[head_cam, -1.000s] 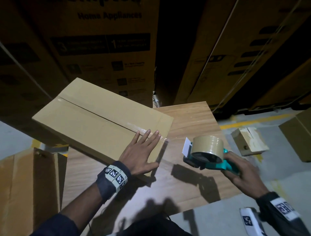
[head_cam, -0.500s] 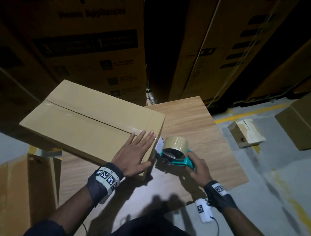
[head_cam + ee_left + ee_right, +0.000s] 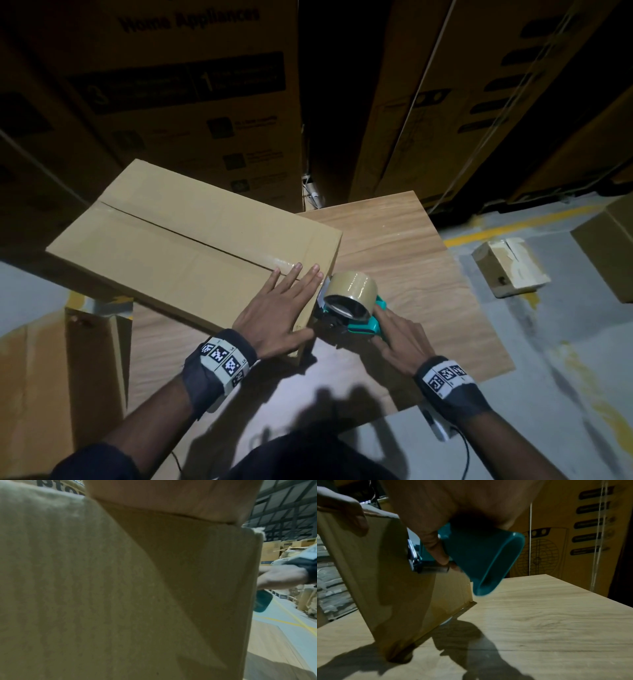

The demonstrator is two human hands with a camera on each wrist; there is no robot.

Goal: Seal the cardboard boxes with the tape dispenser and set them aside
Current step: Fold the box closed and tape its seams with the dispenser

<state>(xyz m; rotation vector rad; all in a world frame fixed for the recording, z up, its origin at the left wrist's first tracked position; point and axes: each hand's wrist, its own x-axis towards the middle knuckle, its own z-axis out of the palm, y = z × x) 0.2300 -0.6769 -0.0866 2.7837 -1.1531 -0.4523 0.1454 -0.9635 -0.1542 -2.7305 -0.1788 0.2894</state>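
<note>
One cardboard box (image 3: 191, 250) under my flat left hand (image 3: 277, 308); my right hand (image 3: 400, 339) grips one tape dispenser (image 3: 352, 308) against its end.

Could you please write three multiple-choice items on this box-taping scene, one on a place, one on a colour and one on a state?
1. Where is the teal plastic tape dispenser?
A. On the floor
B. Against the near end of the large flat brown cardboard box
C. On top of the box's far end

2. What colour is the tape dispenser's handle?
A. Red
B. Teal
C. Black

3. How does the left hand lie?
A. Flat on the box top, fingers straight
C. Hanging off the wooden table
B. Curled round the tape roll

Answers:
1 B: the head view shows it at the box's near end wall, gripped by the right hand.
2 B: the right wrist view shows teal plastic under the fingers.
3 A: its straight fingers rest by the centre seam.
</note>
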